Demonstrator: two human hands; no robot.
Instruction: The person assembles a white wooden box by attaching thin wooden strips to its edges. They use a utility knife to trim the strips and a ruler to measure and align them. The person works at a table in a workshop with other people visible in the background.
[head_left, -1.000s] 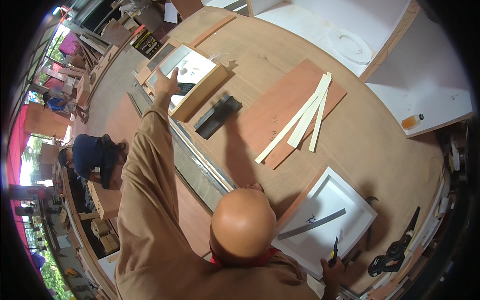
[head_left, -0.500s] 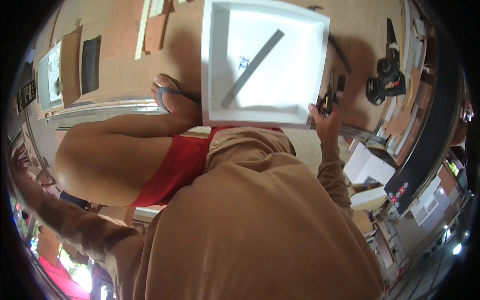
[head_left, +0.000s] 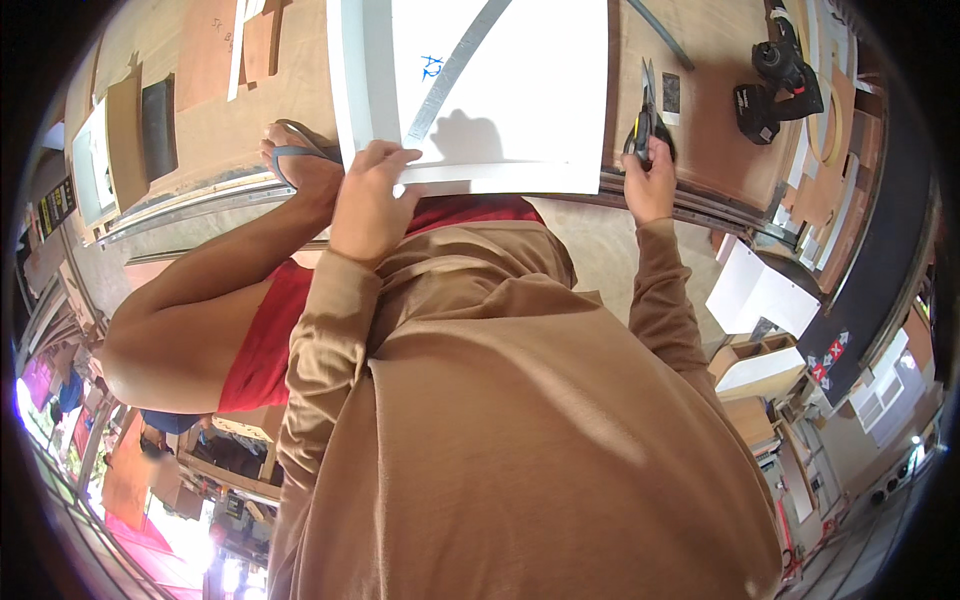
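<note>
A shallow white box (head_left: 520, 178) with raised walls lies before me, its far end cut off by the upper edge. Slanting across its floor is a flat grey strip (head_left: 455, 80), beside a small blue handwritten mark. My left hand (head_left: 372, 200) is closed over the box's near left corner, fingertips inside by the strip's lower end and thumb at the near wall. To the right of the box, my right hand (head_left: 652, 182) grips black-and-yellow scissors (head_left: 643, 125) by the handles, blades pointing away from me. Whether the blades are fully closed is hard to make out.
A black cordless power tool (head_left: 782, 80) lies at the far right, near wood offcuts and a curved strip. Closer to the box are a dark bar (head_left: 660, 33) and a small dark rectangle (head_left: 671, 92). Boards and a dark panel (head_left: 158, 125) lie on the left, beyond my sandalled foot (head_left: 300, 160).
My left hand has come in from the far left to the box's near corner. The box has shifted left and away. My right hand, still holding the scissors, has moved slightly away from me.
</note>
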